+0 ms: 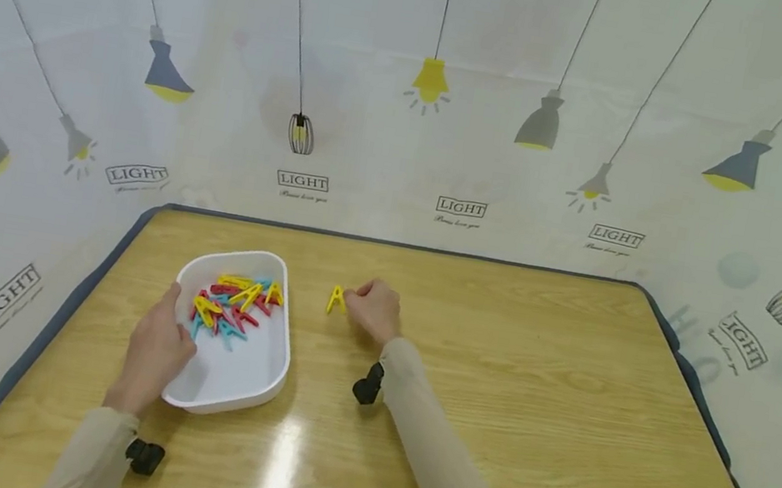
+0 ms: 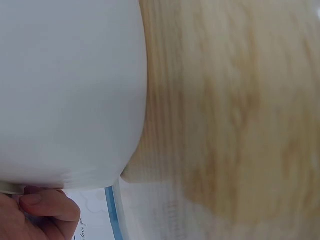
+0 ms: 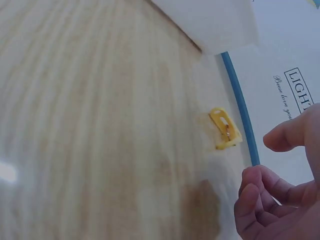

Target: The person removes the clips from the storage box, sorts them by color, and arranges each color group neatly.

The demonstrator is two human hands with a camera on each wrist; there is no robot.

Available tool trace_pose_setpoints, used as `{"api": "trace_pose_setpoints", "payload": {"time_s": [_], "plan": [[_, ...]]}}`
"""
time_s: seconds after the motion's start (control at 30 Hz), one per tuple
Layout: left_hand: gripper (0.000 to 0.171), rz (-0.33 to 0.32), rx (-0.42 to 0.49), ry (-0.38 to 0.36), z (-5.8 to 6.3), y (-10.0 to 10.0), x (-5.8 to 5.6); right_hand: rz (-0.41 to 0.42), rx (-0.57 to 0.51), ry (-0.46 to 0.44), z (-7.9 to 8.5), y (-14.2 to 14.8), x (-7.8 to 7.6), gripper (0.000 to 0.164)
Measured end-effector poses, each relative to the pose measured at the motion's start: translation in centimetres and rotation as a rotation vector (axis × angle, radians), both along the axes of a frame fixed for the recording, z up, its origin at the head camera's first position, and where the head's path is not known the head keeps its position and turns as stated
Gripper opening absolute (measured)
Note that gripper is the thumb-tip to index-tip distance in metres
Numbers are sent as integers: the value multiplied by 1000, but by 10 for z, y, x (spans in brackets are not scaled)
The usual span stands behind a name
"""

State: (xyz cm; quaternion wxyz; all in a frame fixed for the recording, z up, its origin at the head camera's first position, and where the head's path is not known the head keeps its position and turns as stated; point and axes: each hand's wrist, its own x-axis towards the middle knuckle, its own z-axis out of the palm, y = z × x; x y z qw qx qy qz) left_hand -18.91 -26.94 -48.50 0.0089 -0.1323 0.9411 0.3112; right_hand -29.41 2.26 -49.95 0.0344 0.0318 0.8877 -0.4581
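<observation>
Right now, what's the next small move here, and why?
Probably bring the right grip to the yellow clip and pinch it: the clip sits alone on the table, the thumb and fingers near it are parted in the right wrist view, and the left grip holds the white tray with the other clips.

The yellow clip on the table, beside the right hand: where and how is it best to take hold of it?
Probably pinch the yellow clip at its narrow far end, where its two legs meet; squeezing the spread near ends might flex them. Come from the right: the right hand is close on that side, while the white tray stands to the left.
</observation>
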Motion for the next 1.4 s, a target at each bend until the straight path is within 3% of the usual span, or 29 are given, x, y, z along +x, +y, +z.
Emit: {"api": "trace_pose_setpoints", "payload": {"time_s": [0.33, 0.57, 0.8, 0.9, 1.1, 1.23, 1.4], "plan": [[78, 0, -40, -2, 1, -2, 0, 41, -26, 74, 34, -10, -18, 24], [77, 0, -48, -12, 2, 3, -2, 163, -43, 121, 66, -31, -24, 23], [77, 12, -54, -16, 3, 4, -1, 273, 42, 161, 83, -73, -25, 20], [77, 6, -62, -10, 3, 2, 1, 332, 81, 135, 87, -93, -22, 17], [77, -21, -86, 23, 4, 2, 2, 456, 234, -30, 88, -126, -14, 41], [76, -33, -94, 34, 4, 2, 1, 434, 303, -95, 80, -141, -6, 25], [75, -11, -92, 26, 2, 0, 1, 405, 371, -89, 66, -158, 1, 17]]}}
